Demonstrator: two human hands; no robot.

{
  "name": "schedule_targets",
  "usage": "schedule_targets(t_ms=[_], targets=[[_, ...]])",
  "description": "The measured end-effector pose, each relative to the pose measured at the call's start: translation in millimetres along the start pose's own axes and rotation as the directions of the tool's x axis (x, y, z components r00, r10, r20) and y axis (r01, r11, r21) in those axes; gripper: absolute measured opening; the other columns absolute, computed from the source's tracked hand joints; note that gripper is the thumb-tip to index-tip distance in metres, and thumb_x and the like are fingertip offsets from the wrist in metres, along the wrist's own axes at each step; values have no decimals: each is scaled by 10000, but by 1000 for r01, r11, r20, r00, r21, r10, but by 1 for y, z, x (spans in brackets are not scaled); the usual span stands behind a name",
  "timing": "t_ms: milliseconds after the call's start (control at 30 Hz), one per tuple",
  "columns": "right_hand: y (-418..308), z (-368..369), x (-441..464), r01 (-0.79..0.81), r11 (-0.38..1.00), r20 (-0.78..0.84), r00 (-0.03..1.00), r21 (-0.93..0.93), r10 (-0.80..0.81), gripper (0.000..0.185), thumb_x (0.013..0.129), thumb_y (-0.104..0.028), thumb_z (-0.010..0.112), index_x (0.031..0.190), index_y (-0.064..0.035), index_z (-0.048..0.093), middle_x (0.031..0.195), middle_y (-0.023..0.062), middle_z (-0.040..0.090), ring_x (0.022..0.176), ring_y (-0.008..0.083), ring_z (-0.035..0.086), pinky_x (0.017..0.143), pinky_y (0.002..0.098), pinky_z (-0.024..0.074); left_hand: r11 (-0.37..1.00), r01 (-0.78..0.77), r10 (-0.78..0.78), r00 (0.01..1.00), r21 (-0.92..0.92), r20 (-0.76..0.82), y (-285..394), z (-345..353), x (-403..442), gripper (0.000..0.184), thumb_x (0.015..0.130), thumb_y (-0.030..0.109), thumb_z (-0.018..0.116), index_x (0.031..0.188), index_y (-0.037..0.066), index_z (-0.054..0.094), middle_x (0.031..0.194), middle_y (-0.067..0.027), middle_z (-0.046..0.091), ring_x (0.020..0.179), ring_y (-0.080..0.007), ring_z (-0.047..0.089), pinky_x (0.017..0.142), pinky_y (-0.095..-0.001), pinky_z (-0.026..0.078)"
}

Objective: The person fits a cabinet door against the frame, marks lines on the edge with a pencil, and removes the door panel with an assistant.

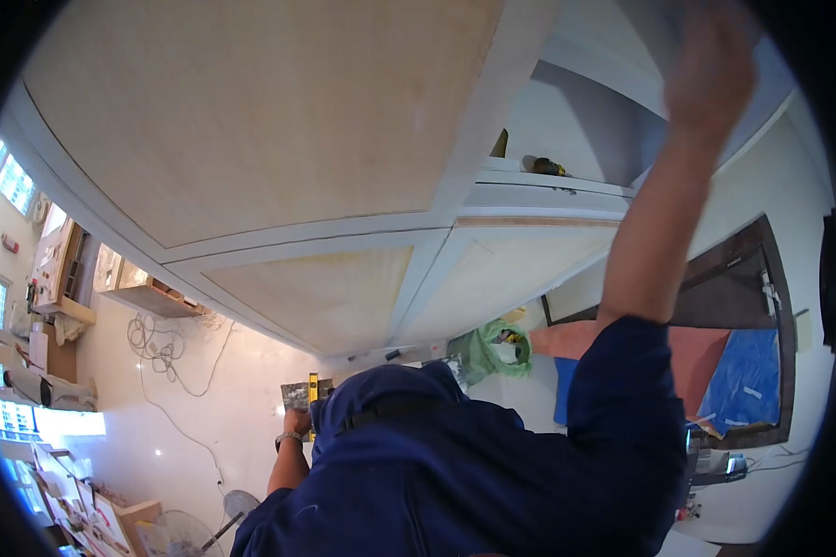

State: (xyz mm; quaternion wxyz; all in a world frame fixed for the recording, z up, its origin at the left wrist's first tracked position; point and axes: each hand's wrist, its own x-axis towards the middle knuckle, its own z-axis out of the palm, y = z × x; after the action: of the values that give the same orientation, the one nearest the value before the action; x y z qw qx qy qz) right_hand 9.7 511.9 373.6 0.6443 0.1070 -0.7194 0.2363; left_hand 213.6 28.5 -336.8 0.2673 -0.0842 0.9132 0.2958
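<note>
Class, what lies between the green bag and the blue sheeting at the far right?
In the head view, reddish sheeting lies between the green bag and that blue sheeting; the right sleeve hides part of the stretch.

Wood, plastic and cloth
We see smooth, pale wood on the door (pixel 269 111), white-painted finish on its frame (pixel 506 79), crinkled plastic bag (pixel 485 369), matt cloth shirt (pixel 502 478), glossy floor (pixel 111 371).

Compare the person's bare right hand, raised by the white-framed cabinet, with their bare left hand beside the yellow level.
The right hand is raised and blurred; the left hand is lowered and sharper. The right hand looks larger in view than the left hand. The left hand's wrist wears a band; the right hand's wrist shows none. Both lead back to navy-blue sleeves.
</note>
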Motion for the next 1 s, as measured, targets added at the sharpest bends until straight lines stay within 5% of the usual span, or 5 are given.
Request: schedule_targets(t_ms=[100,367,633,767,1000], targets=[[15,-2,-80,-94,995,-58,994,41,97,271,943,-298,695,1014,-36,708,983,81,726,798,158,647,754,290,496,1000,21,-21,1000,12,2,-1,-10,-3,435,816,404,656,811,-23,742,829,-272,696,852,-393,713,767,-443,562],[44,-18,-309,-54,998,534,843,-40,67,294,791,-136,791,1057,-59,692,1065,95,683,1002,302,620,929,421,456,994,76,-73,996,-78,40,-14,-25,-2,365,835,332,648,880,-13,758,816,-223,732,842,-355,729,791,-423,567],[34,-2,-336,-77,990,547,827,-122,132,401,746,-187,825,1111,-84,696,1100,61,672,1061,261,616,1024,501,367,940,-221,181,969,259,169,-44,-40,28,338,823,310,616,800,1,751,830,-267,695,849,-394,706,787,-447,553],[38,8,-350,-104,985,500,851,-139,160,341,744,-158,803,1066,-97,710,1083,35,659,1039,248,614,1024,510,368,991,-65,49,989,114,139,-27,-64,27,335,830,312,624,781,5,750,821,-238,708,825,-387,704,774,-452,550],[30,7,-350,-107,982,457,874,-154,167,320,738,-77,749,1055,-105,712,1051,13,659,1030,222,622,1047,519,369,984,-178,173,975,28,136,15,-82,40,384,832,369,680,868,-7,750,889,-228,725,875,-362,710,799,-429,548]])
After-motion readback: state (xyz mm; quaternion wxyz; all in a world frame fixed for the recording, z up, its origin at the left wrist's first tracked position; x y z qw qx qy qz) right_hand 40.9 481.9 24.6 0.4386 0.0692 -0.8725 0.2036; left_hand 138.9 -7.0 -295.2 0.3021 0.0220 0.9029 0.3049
